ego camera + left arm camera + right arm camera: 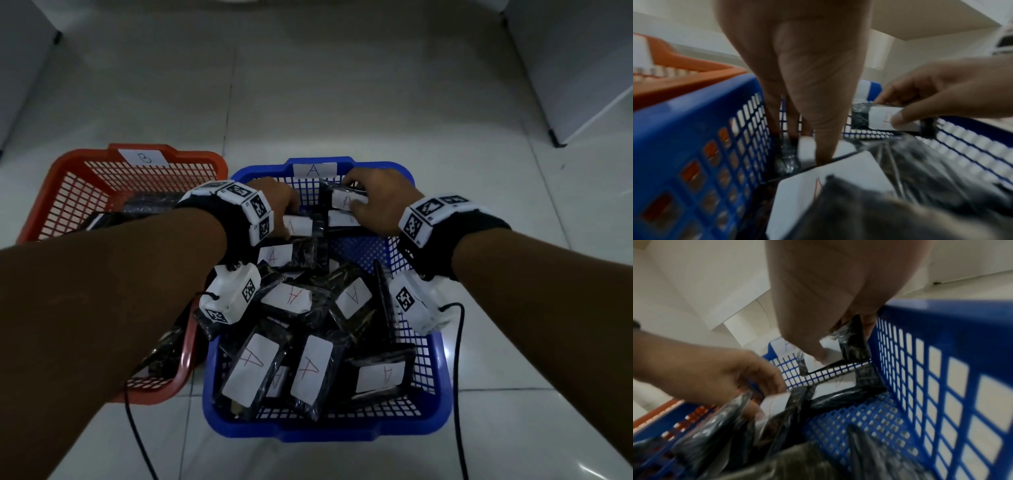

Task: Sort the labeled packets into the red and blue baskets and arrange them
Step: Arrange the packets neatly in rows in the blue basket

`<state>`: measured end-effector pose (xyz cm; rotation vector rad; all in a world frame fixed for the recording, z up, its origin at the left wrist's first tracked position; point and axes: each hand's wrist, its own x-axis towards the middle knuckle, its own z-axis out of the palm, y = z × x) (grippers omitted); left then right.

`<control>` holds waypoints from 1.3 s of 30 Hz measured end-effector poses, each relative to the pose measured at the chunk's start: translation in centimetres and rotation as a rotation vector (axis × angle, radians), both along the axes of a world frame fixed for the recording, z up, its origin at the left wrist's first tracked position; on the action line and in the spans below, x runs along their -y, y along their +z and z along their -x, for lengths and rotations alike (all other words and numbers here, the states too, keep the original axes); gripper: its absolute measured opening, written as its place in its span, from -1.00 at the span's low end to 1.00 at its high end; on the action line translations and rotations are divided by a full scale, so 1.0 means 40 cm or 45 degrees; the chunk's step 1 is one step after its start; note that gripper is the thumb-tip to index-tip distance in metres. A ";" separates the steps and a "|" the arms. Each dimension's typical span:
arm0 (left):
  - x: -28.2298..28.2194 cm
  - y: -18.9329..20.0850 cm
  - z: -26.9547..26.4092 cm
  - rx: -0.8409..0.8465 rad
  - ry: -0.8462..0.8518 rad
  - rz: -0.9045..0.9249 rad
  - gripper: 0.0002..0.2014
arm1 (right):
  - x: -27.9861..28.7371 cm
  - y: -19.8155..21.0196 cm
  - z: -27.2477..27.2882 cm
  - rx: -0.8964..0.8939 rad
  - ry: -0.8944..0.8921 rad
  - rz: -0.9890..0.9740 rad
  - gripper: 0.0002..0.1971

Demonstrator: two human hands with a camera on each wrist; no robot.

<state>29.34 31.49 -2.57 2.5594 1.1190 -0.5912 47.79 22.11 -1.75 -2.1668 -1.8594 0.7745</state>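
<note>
A blue basket point(325, 432) marked A stands in the middle of the floor, with a red basket point(68, 164) marked B to its left. Both hold black packets with white labels; several A packets point(308, 370) lie loose in the blue one's near half. Both hands are at its far wall. My right hand point(373, 202) point(844, 339) pinches an A packet point(344, 202) point(855, 345), lifted off the basket floor, thumb on its label. My left hand point(284, 209) point(807, 147) reaches down and pinches another labelled packet point(298, 226) point(846, 147), thumb in front, fingers behind.
Dark packets point(147, 205) lie in the red basket, partly hidden by my left forearm. White cabinets point(582, 68) stand on the tiled floor at the far right, another at the far left. Black cables point(459, 411) trail from both wrists to the floor.
</note>
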 end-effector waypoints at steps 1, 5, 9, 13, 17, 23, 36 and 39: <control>0.001 -0.001 0.005 0.043 0.010 0.037 -0.57 | 0.001 0.001 -0.001 -0.027 -0.001 -0.006 -0.64; 0.007 -0.001 0.011 0.239 0.140 0.219 -0.77 | 0.012 -0.001 -0.009 -0.096 -0.022 -0.101 -0.64; 0.018 0.021 -0.027 0.497 0.317 0.401 -0.84 | 0.031 0.008 -0.016 -0.122 -0.142 -0.329 -0.65; 0.036 0.027 -0.077 0.541 0.298 0.419 -0.81 | 0.067 0.024 -0.043 -0.074 -0.233 -0.427 -0.61; 0.064 0.025 -0.113 0.330 0.142 0.349 -0.73 | 0.110 0.024 -0.084 -0.055 -0.264 -0.409 -0.61; 0.087 0.032 -0.107 0.187 0.241 0.249 -0.27 | 0.113 0.031 -0.075 -0.059 -0.162 -0.384 -0.64; 0.087 0.082 -0.046 -0.205 0.148 0.488 -0.66 | 0.042 -0.012 0.000 -0.150 -0.006 -0.095 -0.68; 0.079 0.102 -0.024 -0.180 0.185 0.563 -0.76 | 0.023 -0.009 0.028 -0.231 0.010 -0.050 -0.70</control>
